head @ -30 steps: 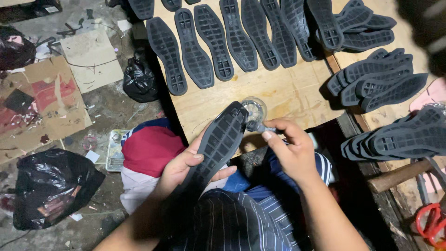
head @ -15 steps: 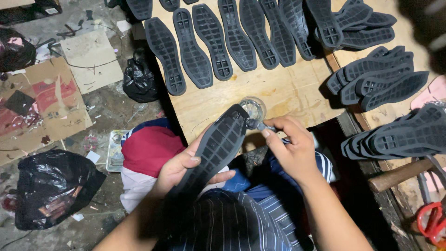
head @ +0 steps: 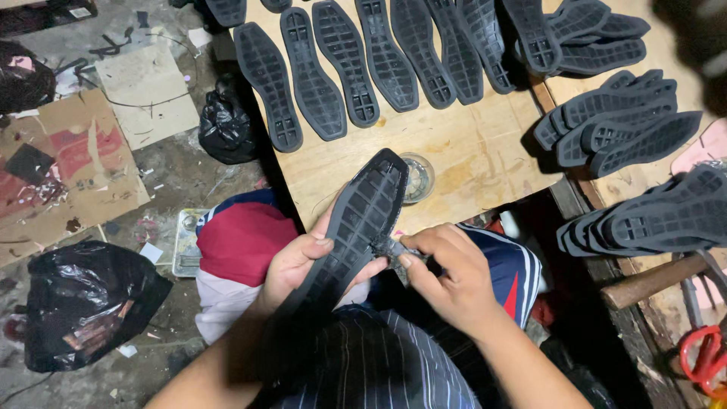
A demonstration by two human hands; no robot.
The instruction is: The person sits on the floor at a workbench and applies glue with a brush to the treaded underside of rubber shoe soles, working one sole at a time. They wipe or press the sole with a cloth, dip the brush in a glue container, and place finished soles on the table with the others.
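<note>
Sole slants toe-up-right, clasped by left hand; right hand pinches brush.

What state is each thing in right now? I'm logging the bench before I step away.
Left hand: gripping the held sole from below.
Held sole: tilted, tread side up.
Right hand: pinching a small brush against the sole's edge.
Round tin: open, on the wooden board.
Row of soles: lying flat, tread up.
Black bag: crumpled on the floor.
</note>
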